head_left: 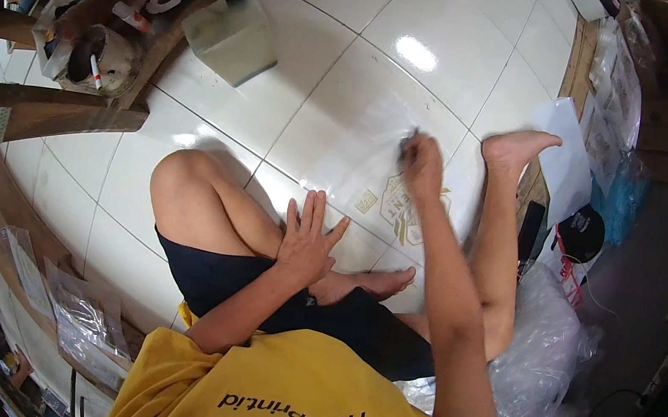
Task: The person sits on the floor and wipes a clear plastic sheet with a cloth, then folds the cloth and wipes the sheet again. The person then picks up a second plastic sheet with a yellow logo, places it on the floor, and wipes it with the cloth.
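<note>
A clear plastic sheet [348, 172] with gold printed designs lies flat on the white tiled floor in front of me. My left hand [309, 243] is open, fingers stretched and spread, its fingertips near the sheet's left near edge; whether they touch it I cannot tell. Over the right part of the sheet, my right hand [422, 170] is closed around a small dark object [407, 146], too blurred to name. The larger gold emblem [398, 209] shows partly beneath my right wrist, with a small gold square [365, 202] beside it.
A whitish jerrycan [232, 36] stands on the floor at the far left. A wooden shelf [132, 99] holds a can, tubes and a tape roll. On the right are white sheets [562, 151], a black cap [581, 232] and crumpled clear plastic [540, 348]. My bent legs flank the sheet.
</note>
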Tool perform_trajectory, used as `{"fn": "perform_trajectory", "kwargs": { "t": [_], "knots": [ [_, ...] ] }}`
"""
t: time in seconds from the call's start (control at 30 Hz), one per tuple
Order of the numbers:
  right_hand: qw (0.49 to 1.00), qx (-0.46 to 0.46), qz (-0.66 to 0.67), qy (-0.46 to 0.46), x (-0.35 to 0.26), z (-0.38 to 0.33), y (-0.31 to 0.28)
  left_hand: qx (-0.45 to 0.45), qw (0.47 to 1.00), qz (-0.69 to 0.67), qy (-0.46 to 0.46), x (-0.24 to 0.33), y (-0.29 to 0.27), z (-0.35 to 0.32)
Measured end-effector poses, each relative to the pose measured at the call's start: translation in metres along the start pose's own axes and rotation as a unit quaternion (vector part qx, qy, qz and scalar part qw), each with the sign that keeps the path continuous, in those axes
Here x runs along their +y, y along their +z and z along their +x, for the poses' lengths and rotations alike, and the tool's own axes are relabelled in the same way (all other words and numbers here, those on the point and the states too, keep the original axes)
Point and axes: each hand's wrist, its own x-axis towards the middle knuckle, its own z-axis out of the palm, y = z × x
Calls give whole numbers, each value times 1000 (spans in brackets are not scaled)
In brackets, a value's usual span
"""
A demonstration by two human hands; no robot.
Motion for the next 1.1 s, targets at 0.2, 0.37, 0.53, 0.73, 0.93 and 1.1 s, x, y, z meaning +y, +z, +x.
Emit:
{"fn": "perform_trajectory", "kwargs": {
  "t": [0.2,0.37,0.53,0.73,0.93,1.1],
  "knots": [
    [996,-67,8,51,5,11,-15,24,999,20,17,0,-5,2],
    [993,-103,36,34,-62,-98,7,38,998,31,27,4,0,3],
    [998,-54,-24,15,-36,-68,17,-2,999,27,17,3,3,2],
    [994,10,-33,103,8,28,-14,-12,999,34,22,4,0,4],
    [996,-81,36,28,-31,-52,9,-4,1000,24,18,2,1,1],
    [998,-17,-22,54,-41,-46,19,-13,1000,21,13,2,0,-3]
  ]
}}
